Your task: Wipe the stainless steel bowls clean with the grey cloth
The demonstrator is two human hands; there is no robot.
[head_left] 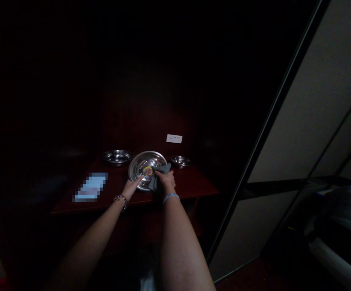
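Observation:
A shiny metal basin (139,163) with a round yellow label (147,171) is tilted toward me above the front of a dark red shelf (190,184). My left hand (130,188) grips its lower left rim, with the thumb on the inner side and the other fingers hidden behind. At the right side, my right hand (167,180) is closed on a grey cloth (163,169), which lies against the basin's inside and hangs over its lower edge. Two other metal bowls rest on the shelf: a wider bowl (117,157) to the left and a smaller bowl (180,161) to the right.
A blurred-out pale rectangle (91,187) lies on the shelf's left part. On the back wall is a white socket plate (174,138). A light panel (311,121) with a dark frame stands at the right. Most surroundings are very dark.

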